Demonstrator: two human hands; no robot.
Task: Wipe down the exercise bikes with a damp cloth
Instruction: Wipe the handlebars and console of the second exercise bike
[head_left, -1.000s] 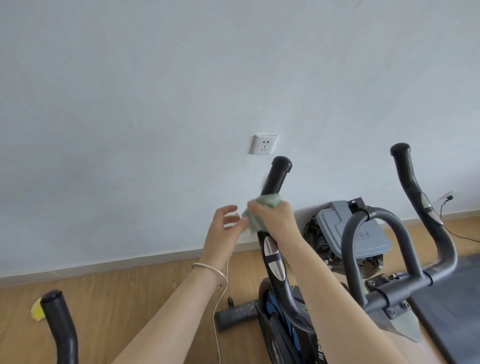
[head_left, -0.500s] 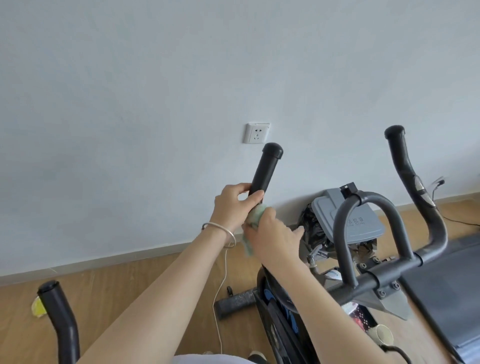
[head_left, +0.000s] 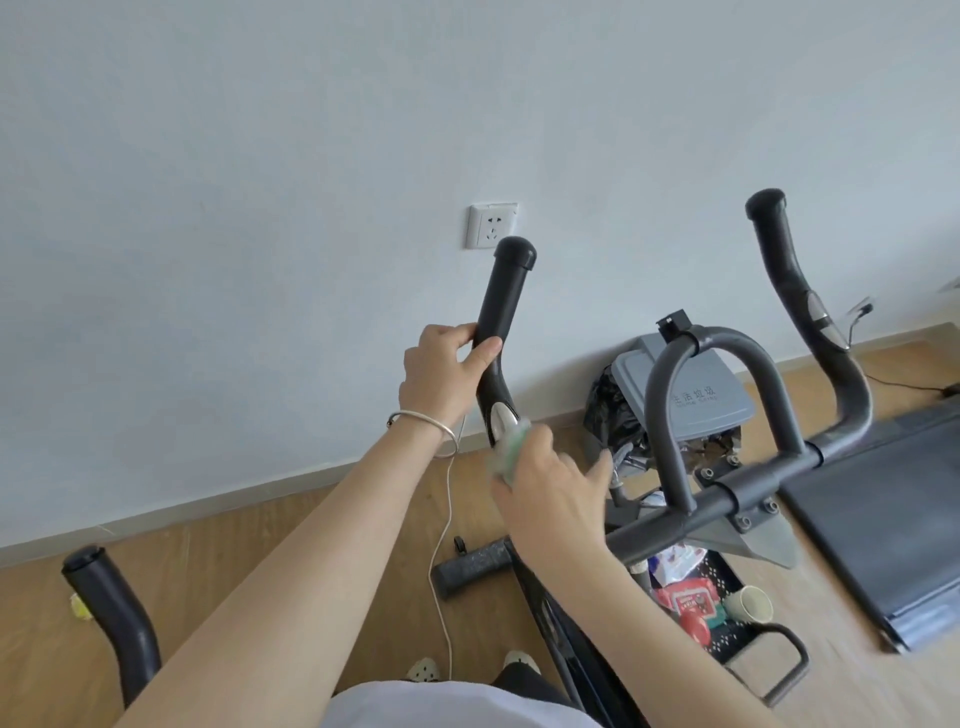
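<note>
At the far left a thick black curved bar (head_left: 111, 618) with a rounded cap rises from the wooden plank floor (head_left: 270, 571), and a small yellow scrap (head_left: 79, 609) lies just beside it. Behind runs a pale, matt wall carrying a square white socket plate (head_left: 492, 226).

Next comes the exercise bike (head_left: 748, 491). Its left handlebar horn (head_left: 506, 306) is a dull black tube, slightly bent and capped at the top. The left hand (head_left: 441, 374), with a thin silver bangle (head_left: 423, 422) on the wrist, is wrapped round the middle of this horn, thumb in front and fingers behind. A thin white cable (head_left: 440, 571) trails down to the floor below it.

Lower on the same horn sits a shiny oval metal plate (head_left: 501, 428). The cloth (head_left: 511, 452), pale green, soft and crumpled, lies against the horn right at that plate. It is bunched in the curled fingers of the right hand (head_left: 556, 499), whose thumb sticks out to the side. This hand is blurred.

Further right, a smooth grey loop bar (head_left: 711, 345) arches over the crossbar, and the right handlebar horn (head_left: 789, 291) curves upward. Behind them a grey plastic bin lid (head_left: 727, 400) leans near the wall. On the floor a black mesh basket (head_left: 727, 571) holds red packets and a paper cup (head_left: 750, 603). A flat dark treadmill belt (head_left: 872, 519) lies at the far right.
</note>
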